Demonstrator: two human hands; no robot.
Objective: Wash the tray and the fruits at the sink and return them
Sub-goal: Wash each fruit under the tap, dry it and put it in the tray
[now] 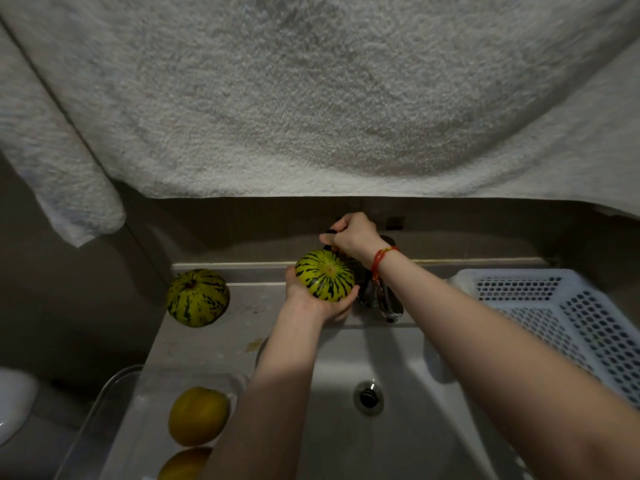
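My left hand [311, 303] cups a yellow-green striped melon [325, 276] from below, just left of the chrome tap [379, 299] at the back of the white sink [408, 427]. My right hand [353, 237] is closed around a small dark tap handle [330, 232] behind the melon. A second striped melon [198, 297] lies on the counter at the left. A clear tray [114, 393] at the lower left holds two plain yellow fruits [198, 415], the nearer one cut off by the frame's edge.
A white perforated basket [568, 317] stands on the counter right of the sink. White towels [311, 98] hang overhead and fill the top of the view. The drain [367, 398] lies in the basin's middle. A white rounded object [14, 403] shows at the far left.
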